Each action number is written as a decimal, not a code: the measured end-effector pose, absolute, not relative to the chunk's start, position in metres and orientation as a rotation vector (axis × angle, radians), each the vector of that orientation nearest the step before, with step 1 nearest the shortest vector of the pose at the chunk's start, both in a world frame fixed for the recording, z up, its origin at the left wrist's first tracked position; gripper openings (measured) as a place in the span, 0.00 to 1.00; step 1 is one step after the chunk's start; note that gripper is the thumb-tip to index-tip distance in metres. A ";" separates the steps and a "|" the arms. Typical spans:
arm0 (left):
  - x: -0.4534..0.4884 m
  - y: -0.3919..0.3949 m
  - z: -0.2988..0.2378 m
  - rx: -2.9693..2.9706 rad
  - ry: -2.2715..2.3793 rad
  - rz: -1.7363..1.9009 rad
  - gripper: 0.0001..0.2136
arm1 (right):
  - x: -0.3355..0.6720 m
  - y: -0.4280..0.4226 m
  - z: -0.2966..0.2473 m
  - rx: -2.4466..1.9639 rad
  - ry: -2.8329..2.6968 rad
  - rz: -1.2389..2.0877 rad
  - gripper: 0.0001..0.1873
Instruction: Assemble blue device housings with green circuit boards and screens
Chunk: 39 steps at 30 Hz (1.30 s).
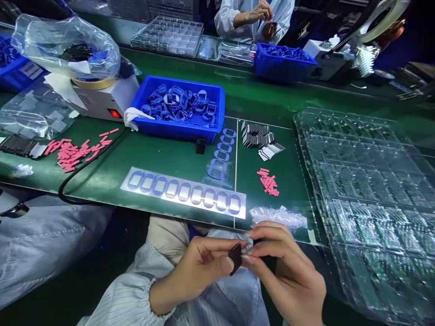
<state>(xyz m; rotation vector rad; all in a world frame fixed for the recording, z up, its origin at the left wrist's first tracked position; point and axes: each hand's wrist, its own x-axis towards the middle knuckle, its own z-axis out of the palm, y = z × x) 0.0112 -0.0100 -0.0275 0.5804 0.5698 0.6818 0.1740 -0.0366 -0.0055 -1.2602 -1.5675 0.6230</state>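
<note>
Both my hands meet low in the view, above my lap, at the table's near edge. My left hand (199, 271) pinches a small dark flat piece (235, 258) between thumb and fingers. My right hand (285, 267) is closed on the same piece from the right, fingertips touching it. A shiny strip (183, 192) with a row of blue oval frames lies on the green table (152, 154) just beyond my hands. A second, shorter strip of blue frames (221, 156) lies behind it.
A blue bin of blue frames (180, 106) stands mid-table. Pink strips lie at left (73, 151) and centre right (269, 183). Black-and-white pieces (260, 138) are stacked near them. Clear blister trays (370, 199) fill the right. A white device (102, 97) sits left; another person (254, 18) works opposite.
</note>
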 end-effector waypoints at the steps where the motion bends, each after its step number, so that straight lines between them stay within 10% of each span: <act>1: 0.009 -0.009 -0.027 0.633 0.561 0.681 0.16 | 0.176 -0.035 -0.004 -1.276 -1.626 0.565 0.09; 39: 0.007 -0.006 -0.014 0.844 0.787 0.618 0.14 | 0.175 -0.035 -0.006 -1.338 -1.928 0.249 0.09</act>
